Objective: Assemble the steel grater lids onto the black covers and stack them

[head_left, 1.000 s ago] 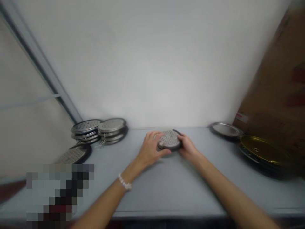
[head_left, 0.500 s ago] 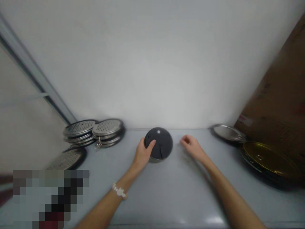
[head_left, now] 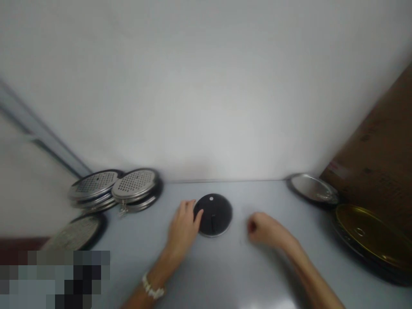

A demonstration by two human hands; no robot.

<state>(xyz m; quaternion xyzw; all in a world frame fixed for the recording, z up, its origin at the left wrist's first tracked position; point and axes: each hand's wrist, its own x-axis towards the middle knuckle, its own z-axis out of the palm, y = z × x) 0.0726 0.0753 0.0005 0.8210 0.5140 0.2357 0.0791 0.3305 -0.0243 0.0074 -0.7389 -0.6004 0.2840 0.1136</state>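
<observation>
From the head camera, a dark grey round disc [head_left: 213,214] lies flat on a pale grey table [head_left: 244,274], close to the white wall [head_left: 206,86] at the table's back edge. A small white dot and a short thin line mark its top. The left hand [head_left: 182,227] is at the disc's left side, its fingers [head_left: 196,219] slightly spread and their tips touching the rim, with no pinch or clasp around it. A white beaded bracelet [head_left: 152,288] circles that wrist. The right hand [head_left: 267,229] sits to the disc's right, well clear of it, fingers curled in toward the palm and holding nothing.

Left of the disc stand two stacks of perforated steel lids [head_left: 112,189], with one more perforated lid [head_left: 75,234] tilted nearer the camera. Right of the disc lie a silver round plate [head_left: 312,189] and a gold-coloured round lid [head_left: 365,231], with a cardboard box [head_left: 370,137] leaning behind them.
</observation>
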